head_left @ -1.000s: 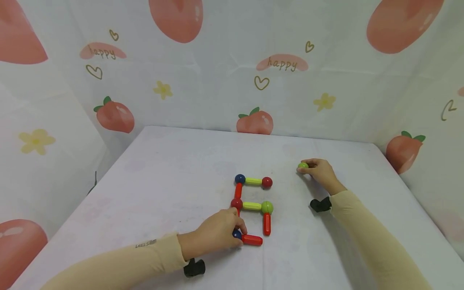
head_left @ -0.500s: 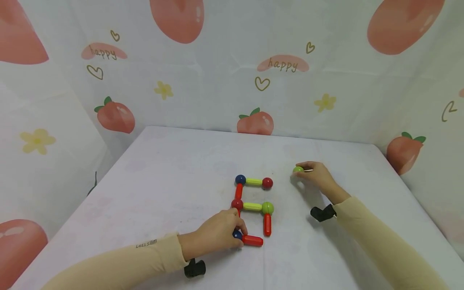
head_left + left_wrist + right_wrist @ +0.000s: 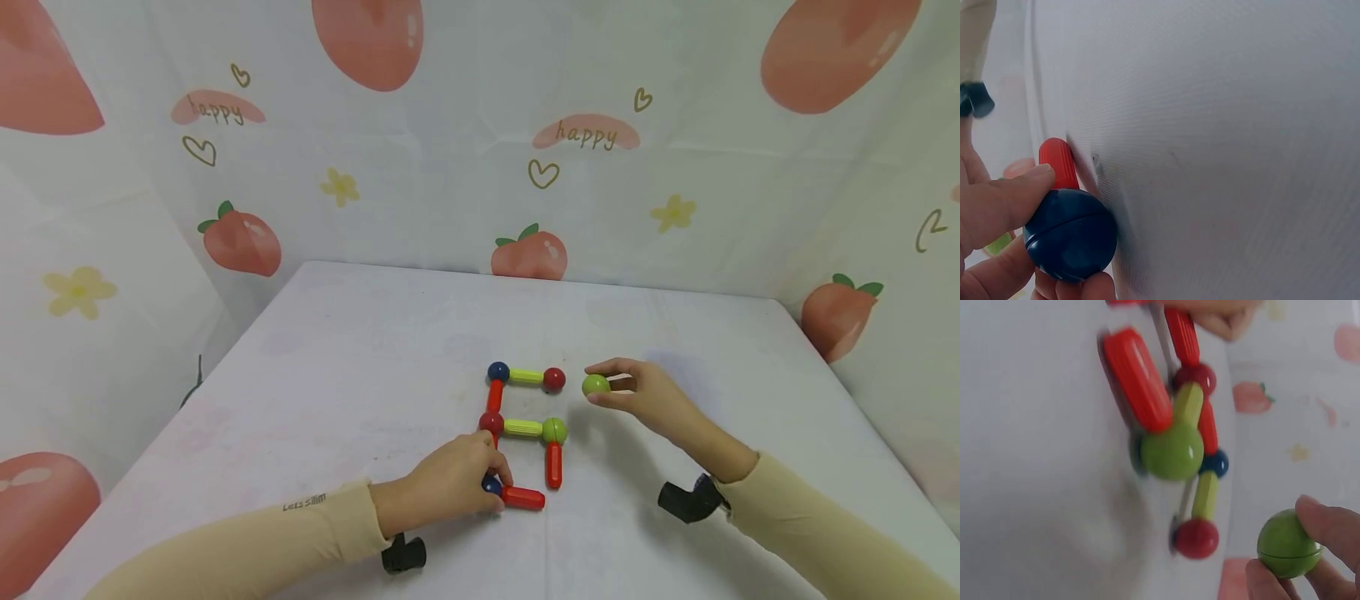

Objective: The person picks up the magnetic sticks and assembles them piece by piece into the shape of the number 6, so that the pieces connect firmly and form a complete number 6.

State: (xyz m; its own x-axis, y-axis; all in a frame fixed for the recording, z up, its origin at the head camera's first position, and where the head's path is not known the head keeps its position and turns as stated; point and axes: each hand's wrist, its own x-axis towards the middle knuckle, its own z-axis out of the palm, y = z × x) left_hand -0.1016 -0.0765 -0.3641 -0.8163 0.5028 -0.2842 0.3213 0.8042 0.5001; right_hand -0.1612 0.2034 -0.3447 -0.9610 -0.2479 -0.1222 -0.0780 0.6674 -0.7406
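My left hand (image 3: 450, 479) holds a dark blue ball (image 3: 1071, 234) at the near left corner of a figure of balls and rods, thumb at the joint with a red rod (image 3: 523, 497). The right hand (image 3: 656, 400) pinches a loose green ball (image 3: 1289, 544) above the table, just right of the red ball (image 3: 554, 379) at the figure's far right. That red ball joins a yellow-green rod (image 3: 526, 377) and a far blue ball (image 3: 498, 372). Mid-figure, a red ball (image 3: 491, 423) connects through another yellow-green rod to a green ball (image 3: 554, 431), from which a red rod (image 3: 554, 465) points toward me.
A white cloth covers the table (image 3: 360, 358). Behind it hangs a backdrop (image 3: 450, 167) printed with peaches, flowers and hearts. Black wrist cameras sit under both forearms, the right one (image 3: 688, 498) close over the cloth.
The right hand has carried the green ball leftward and nearer to me, toward the figure's far red ball. My left hand keeps its place on the blue ball.
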